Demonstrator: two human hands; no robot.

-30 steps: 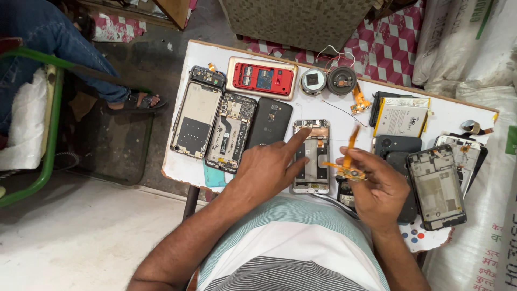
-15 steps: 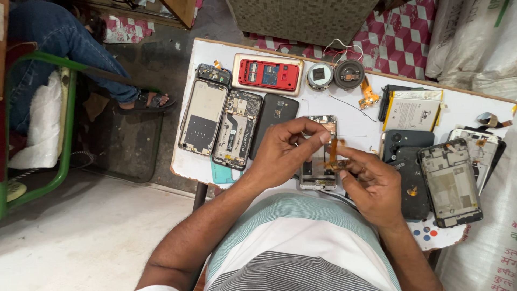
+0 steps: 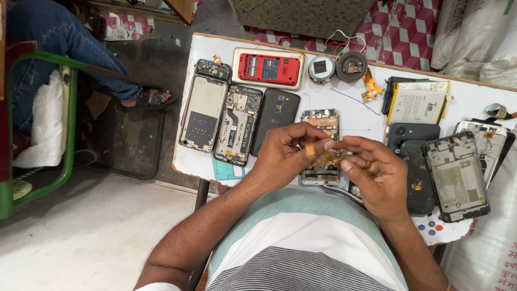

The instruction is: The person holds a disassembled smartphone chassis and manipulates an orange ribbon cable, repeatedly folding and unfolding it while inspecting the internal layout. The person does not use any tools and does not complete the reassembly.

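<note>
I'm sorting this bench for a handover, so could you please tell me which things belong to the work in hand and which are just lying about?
In hand:
- orange flex cable, pinched between left hand and right hand
- opened phone lying beneath the hands

Lying about:
- red phone body
- black back cover
- battery
- two round parts
- phone frame

small orange flex cable [image 3: 326, 157], bent, pinched between fingers [image 3: 315, 144]

White table [image 3: 344, 116] bears opened phones [image 3: 237, 124] and battery [image 3: 417, 106].
</note>
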